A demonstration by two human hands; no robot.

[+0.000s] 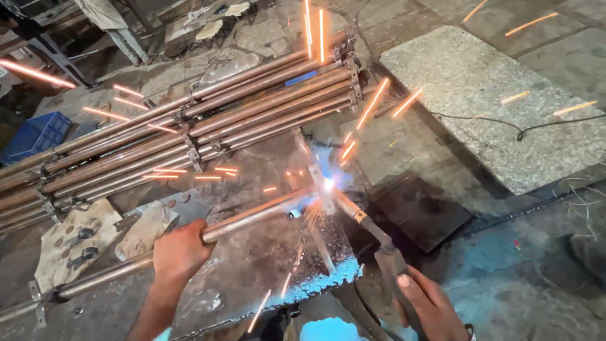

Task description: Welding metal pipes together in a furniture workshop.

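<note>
My left hand [181, 251] grips a long rusty metal pipe [252, 218] that lies across a steel work plate [252, 265]. Its far end meets a small metal bracket [319, 183] where a bright welding arc [329, 184] burns. My right hand [429, 306] holds a welding electrode holder [388, 256] at the lower right; its rod [350, 208] slants up-left to the arc. Orange sparks fly outward in all directions.
A stack of long rusty pipes [208, 120] with welded brackets lies behind the plate. Flat metal offcuts [76, 243] sit at the left, a blue crate [35, 136] at the far left. A granite slab [492, 95] with a black cable [524, 129] lies at the right.
</note>
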